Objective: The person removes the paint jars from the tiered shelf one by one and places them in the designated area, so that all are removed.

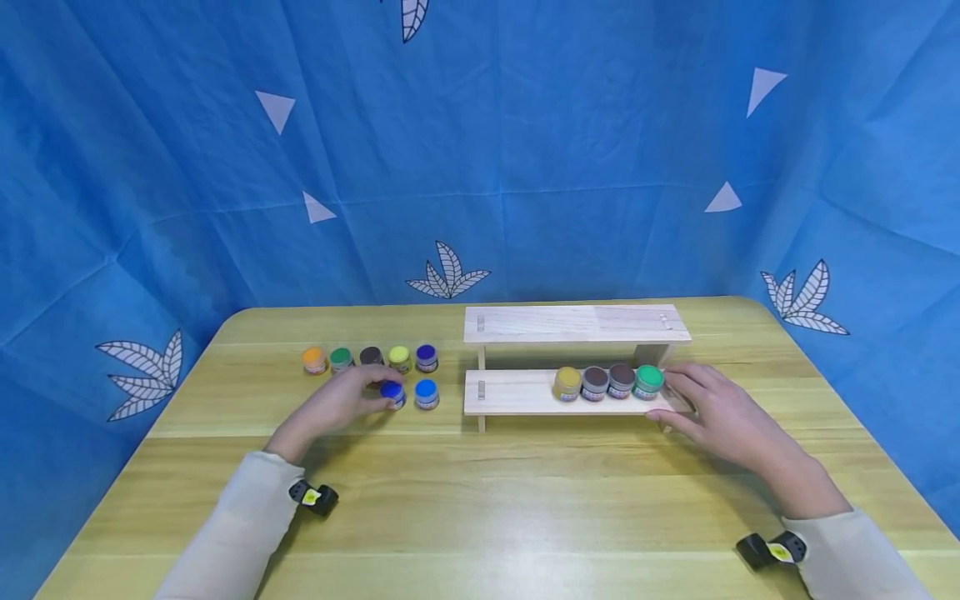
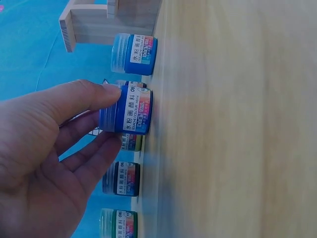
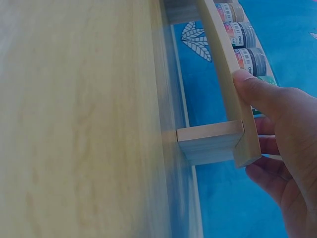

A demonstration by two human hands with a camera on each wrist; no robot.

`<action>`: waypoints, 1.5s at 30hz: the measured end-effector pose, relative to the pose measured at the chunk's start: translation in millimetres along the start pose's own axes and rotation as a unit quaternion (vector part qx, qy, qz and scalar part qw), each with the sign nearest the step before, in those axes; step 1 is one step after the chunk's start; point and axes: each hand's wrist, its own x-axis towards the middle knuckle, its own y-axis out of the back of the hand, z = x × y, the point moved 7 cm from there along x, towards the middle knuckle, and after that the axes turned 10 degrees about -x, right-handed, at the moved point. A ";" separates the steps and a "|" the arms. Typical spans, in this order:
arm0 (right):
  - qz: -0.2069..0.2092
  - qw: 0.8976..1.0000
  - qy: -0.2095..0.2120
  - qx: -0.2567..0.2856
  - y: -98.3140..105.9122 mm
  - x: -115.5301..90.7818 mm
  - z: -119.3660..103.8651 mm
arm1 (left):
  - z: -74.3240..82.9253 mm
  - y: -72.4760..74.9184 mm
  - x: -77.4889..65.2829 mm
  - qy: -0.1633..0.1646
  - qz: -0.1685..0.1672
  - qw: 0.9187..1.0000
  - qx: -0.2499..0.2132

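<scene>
While a blue jar (image 1: 393, 392) is pinched by the left hand (image 1: 347, 402), the rack (image 1: 517, 392) is positioned rightward, its right end gripped by the right hand (image 1: 727, 417).

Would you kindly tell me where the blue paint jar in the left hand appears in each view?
Head: the blue paint jar is left of centre, at the fingertips of the left hand.
Left wrist: just left of centre, pinched by the thumb and fingers.
Right wrist: not in it.
Shared landmark: the wooden rack, at the top in the left wrist view.
</scene>
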 end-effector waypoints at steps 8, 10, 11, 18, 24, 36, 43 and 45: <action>-0.003 1.000 -0.002 0.001 0.8 0.0 -0.4 | -1.2 -1.6 0.8 -0.008 -0.005 1.000 -0.005; -0.002 1.000 -0.001 0.001 0.7 0.0 -0.1 | -0.8 -1.7 0.9 -0.005 -0.006 1.000 -0.008; -0.002 1.000 0.000 0.002 0.3 0.0 0.0 | -0.4 -1.7 0.8 -0.005 -0.007 1.000 -0.011; 0.001 1.000 0.005 0.002 0.0 0.5 0.7 | 9.6 4.8 -1.3 -0.017 0.007 1.000 -0.022; -0.007 1.000 -0.003 0.003 0.1 2.0 1.7 | 28.4 12.1 -1.8 -0.037 0.035 0.999 -0.015; -0.011 1.000 -0.003 0.001 -0.9 1.8 0.9 | 82.0 3.8 3.3 -0.088 0.051 0.995 0.006; -0.009 1.000 -0.003 -0.002 -1.6 0.5 1.2 | 111.5 -8.7 11.6 -0.126 0.053 0.990 0.020; -0.009 1.000 -0.002 -0.003 -1.6 0.1 1.2 | 119.8 -12.6 14.2 -0.134 0.047 0.990 0.021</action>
